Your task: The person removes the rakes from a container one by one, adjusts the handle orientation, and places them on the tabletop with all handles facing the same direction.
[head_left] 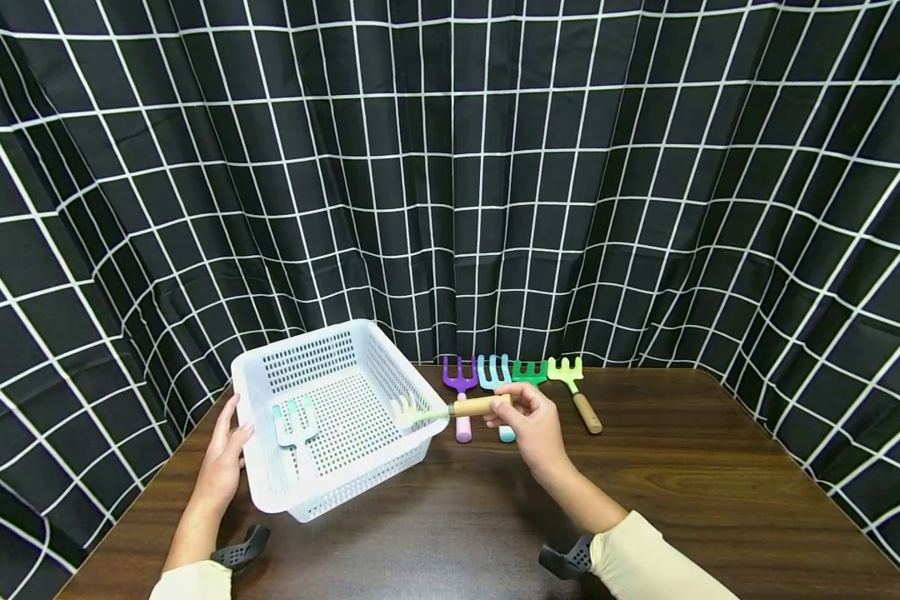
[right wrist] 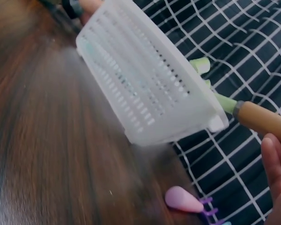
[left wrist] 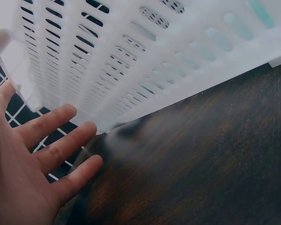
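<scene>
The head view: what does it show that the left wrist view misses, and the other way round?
Only the head view shows the right hand, its held fork, the purple fork, blue fork, green fork and lime fork. Only the left wrist view shows the palm side of the left hand. Both show that hand, the basket, the curtain and the table.

We see a black cloth (head_left: 390, 179) with a white grid hanging in loose folds on 3 sides of the table (head_left: 690, 450), its lines wavering across the creases. We notice dark brown wood grain and a soft sheen of light on the surface
</scene>
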Demonstrator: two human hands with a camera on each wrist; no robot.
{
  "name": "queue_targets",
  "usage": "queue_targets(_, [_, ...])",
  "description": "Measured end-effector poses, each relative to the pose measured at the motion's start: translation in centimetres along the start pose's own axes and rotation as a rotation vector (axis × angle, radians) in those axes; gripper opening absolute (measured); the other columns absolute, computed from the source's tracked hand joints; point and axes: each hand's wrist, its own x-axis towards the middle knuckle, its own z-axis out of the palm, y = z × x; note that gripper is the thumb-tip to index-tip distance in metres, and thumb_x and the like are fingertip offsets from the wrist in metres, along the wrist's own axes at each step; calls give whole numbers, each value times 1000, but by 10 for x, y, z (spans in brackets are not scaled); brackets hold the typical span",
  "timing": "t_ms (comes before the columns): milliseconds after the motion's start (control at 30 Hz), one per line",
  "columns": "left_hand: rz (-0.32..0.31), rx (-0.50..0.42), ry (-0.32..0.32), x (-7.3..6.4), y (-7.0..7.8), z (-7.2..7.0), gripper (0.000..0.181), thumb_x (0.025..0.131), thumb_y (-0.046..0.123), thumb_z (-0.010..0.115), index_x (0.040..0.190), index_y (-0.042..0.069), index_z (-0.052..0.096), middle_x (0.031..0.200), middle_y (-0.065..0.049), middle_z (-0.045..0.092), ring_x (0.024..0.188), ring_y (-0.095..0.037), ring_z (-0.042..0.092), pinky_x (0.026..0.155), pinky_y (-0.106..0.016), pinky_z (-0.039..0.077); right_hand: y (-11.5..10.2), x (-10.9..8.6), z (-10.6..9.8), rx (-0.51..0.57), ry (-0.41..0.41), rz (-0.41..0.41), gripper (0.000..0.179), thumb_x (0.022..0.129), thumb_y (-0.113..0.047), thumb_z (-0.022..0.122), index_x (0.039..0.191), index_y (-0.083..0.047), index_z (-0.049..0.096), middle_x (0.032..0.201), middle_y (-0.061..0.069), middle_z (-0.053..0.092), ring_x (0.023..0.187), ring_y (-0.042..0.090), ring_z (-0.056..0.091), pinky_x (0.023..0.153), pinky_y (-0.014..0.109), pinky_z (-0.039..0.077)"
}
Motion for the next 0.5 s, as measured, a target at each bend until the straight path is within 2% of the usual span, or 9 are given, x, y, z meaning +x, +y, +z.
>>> queue_targets(200, [-9,10,9,0,-2,-1,59,106,30,32,157,15,8,119,-8,51,93,-1,56,73,-24,45,-3,1,-15,54,9,21,21,89,7,63,105,19,57,86,17,63,63,20,68,64,34,55])
queue_targets(500, [3,-2,5,-1,1,1,59,106,30,33,157,14,8,113,1,55,90,0,58,70,-26,47,-4,1,-36,192,-24,10,13,90,11,58,101,5,62,88,13,65,66,19,66,65,32,55])
